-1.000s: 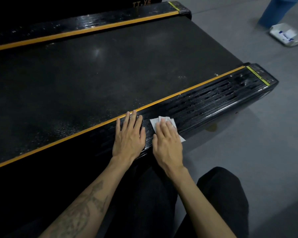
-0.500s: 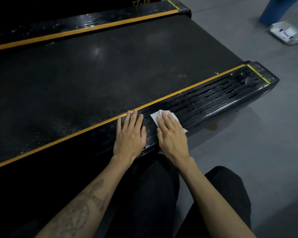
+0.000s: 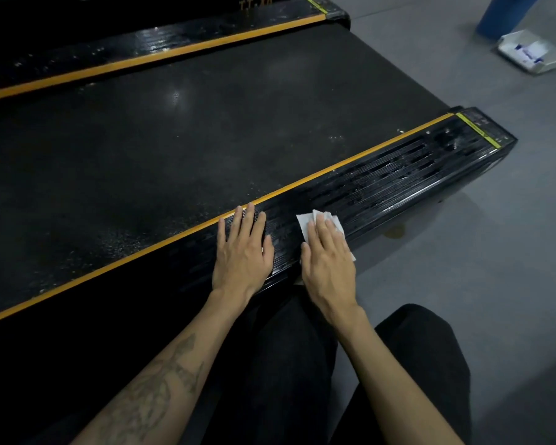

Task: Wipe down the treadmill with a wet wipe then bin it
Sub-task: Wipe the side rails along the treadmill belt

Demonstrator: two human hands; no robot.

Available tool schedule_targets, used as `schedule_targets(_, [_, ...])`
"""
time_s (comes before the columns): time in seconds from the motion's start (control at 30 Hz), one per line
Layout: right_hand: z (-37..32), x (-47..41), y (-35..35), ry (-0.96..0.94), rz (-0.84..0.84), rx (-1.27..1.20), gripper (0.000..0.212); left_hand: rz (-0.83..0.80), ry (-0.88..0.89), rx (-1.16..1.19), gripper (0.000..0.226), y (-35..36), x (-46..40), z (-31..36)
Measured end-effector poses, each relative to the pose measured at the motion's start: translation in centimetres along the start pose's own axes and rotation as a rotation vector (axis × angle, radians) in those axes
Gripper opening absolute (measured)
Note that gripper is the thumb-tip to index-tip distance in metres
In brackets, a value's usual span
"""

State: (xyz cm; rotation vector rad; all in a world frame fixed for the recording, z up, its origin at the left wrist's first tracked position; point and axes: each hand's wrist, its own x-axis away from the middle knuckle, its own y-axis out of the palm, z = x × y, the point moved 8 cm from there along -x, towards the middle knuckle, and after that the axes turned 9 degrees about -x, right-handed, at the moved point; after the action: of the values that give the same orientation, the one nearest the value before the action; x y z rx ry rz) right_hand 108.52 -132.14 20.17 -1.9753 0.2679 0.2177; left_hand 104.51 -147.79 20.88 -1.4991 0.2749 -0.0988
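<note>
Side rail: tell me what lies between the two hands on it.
Head view: only bare ribbed black side rail lies between the left hand and the right hand pressing the wet wipe.

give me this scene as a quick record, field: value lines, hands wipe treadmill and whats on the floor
left hand: flat on the near side rail, holds nothing
right hand: straight fingers press the wet wipe onto the rail
belt: dark, speckled
floor: grey; white packet at far right, beside a blue object
bin: not identifiable

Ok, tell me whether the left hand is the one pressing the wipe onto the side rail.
No, the right hand presses the wet wipe flat on the side rail; the left hand rests bare beside it.
</note>
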Motion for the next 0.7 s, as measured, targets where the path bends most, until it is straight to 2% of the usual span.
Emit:
schedule_targets(0.17, [-1.9,0.1,0.7,-0.081,-0.028,-0.037,0.053,0.013,-0.002,-0.009,0.064,-0.1,0.0,0.0])
schedule_targets(0.27, [0.0,-1.2,0.1,-0.041,-0.024,-0.007,0.055,0.014,0.002,-0.008,0.063,-0.1,0.0,0.0])
schedule_targets(0.47, [-0.5,2.4,-0.4,-0.082,0.071,-0.026,0.046,0.045,0.105,-0.012,0.059,0.0,-0.1,0.8])
schedule_targets(0.57, [-1.1,1.0,0.1,-0.136,-0.017,-0.064,0.049,0.027,0.112,-0.015,0.061,0.1,-0.2,0.9])
schedule_targets(0.63, [-0.3,-0.3,0.2,-0.125,-0.056,-0.037,0.052,0.031,0.103,-0.009,0.059,0.0,-0.3,0.8])
schedule_targets(0.7, [1.0,-0.4,-0.5,-0.057,-0.007,-0.036,0.052,0.027,0.095,-0.002,0.055,-0.1,-0.3,0.9])
